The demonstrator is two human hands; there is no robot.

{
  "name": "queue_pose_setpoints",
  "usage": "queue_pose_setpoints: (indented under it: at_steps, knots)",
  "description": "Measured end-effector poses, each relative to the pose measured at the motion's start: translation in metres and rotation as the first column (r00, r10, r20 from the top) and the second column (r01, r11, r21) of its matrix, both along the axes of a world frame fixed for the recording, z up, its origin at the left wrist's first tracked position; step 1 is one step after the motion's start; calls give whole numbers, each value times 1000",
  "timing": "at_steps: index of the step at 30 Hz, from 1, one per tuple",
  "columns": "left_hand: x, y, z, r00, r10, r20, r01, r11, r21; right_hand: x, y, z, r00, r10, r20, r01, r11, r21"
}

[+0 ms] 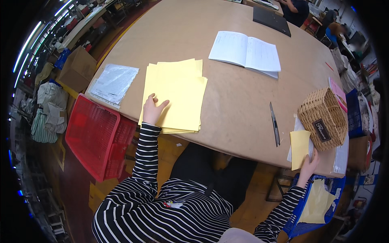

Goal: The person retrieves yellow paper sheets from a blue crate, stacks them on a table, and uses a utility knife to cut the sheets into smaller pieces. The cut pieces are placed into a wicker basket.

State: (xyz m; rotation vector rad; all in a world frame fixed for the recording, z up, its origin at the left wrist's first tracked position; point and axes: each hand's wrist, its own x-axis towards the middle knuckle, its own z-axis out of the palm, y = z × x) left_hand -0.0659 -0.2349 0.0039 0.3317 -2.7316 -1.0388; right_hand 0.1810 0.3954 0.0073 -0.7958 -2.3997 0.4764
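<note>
A stack of yellow paper sheets lies at the table's near left, its edges unevenly lined up. My left hand rests on the stack's left side, thumb and fingers apart. At the near right corner, my right hand is closed on the lower edge of a narrow yellow paper piece. That piece lies over white printed sheets, next to a wicker basket with a dark label. A cutter knife lies to the left of the basket.
An open notebook and a black flat folder lie farther back. Papers in a clear sleeve are at the left edge. Below the table stand a red crate and a blue basket with yellow paper. People work in the background.
</note>
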Motion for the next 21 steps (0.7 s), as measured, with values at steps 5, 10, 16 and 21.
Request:
queue_pose_setpoints:
  at_steps: [5,10,16,21]
  knots:
    - [-4,6,-4,993,-66,99,79,988,-135,-17,-81,32,991,112,-76,-119,988,-99]
    - [-11,9,3,955,-204,215,192,978,76,-37,-144,50,964,255,-73,-264,952,-153]
    - [15,60,47,902,-406,-147,421,901,99,-56,-205,80,889,436,-137,-457,850,-261]
    - [48,112,110,584,-767,-266,735,639,-229,-85,-232,93,753,557,-350,-636,753,-168]
